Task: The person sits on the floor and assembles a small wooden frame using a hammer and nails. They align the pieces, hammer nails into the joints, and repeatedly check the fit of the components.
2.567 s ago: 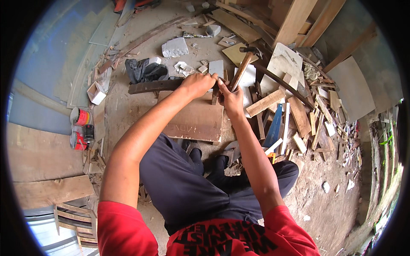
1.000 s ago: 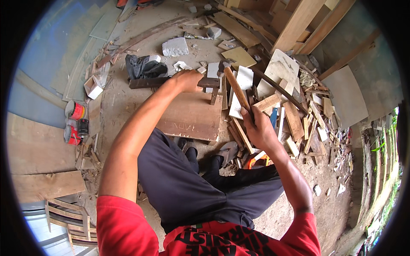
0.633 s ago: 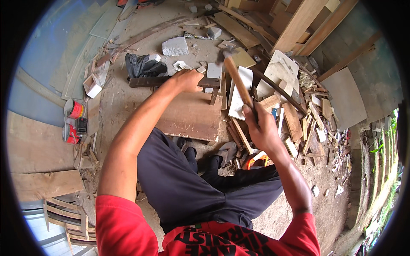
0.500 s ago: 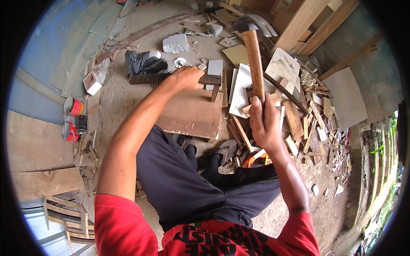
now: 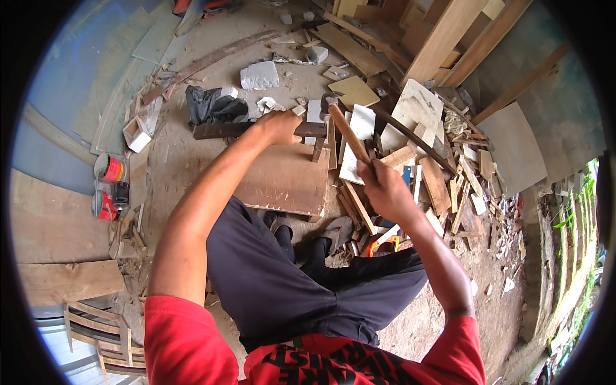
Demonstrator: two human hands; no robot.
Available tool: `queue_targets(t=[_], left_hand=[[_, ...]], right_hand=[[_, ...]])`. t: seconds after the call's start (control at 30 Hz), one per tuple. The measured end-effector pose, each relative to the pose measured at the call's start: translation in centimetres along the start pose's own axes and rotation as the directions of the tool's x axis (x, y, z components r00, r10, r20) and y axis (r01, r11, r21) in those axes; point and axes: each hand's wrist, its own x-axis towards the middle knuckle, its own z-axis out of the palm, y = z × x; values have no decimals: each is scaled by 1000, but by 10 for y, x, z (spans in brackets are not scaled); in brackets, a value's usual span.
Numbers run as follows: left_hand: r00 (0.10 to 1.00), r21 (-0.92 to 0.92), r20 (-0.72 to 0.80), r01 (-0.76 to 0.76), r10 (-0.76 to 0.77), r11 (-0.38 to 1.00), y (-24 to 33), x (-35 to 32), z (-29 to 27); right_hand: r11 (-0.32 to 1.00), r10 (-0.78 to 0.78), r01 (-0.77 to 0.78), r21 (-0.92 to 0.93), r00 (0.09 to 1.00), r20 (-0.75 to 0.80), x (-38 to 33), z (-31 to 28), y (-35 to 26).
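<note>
The right hand (image 5: 380, 186) has its fingers wrapped tight around the lower end of a hammer (image 5: 343, 128), whose wooden handle slants up and away from the fingers to a metal head sitting beyond the fingertips, close to the far end of a dark wooden bar (image 5: 256, 129). The left hand (image 5: 279, 125) has its fingers curled down onto that bar, pressing it; whether they pinch anything small there cannot be told. Just on the near side of those fingers lies a flat brown board (image 5: 285, 183), the bar running along its far edge. Past the left fingers sit a black bag (image 5: 215, 106) and a grey stone block (image 5: 260, 76). Beyond and beside the right fingers spreads a heap of wood offcuts (image 5: 443, 186) on the dirt floor (image 5: 186, 160).
</note>
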Motion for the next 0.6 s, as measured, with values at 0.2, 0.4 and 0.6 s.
queue_targets(t=[0.2, 0.4, 0.6], left_hand=[[987, 10, 120, 107, -107, 994, 6, -3, -12], [993, -5, 103, 59, -58, 998, 8, -3, -7], [994, -16, 79, 82, -80, 996, 6, -2, -8]], right_hand=[[874, -195, 289, 391, 945, -264, 4, -18, -29], [987, -158, 160, -24, 985, 73, -9, -18, 6], [997, -66, 65, 41, 998, 20, -1, -18, -14]])
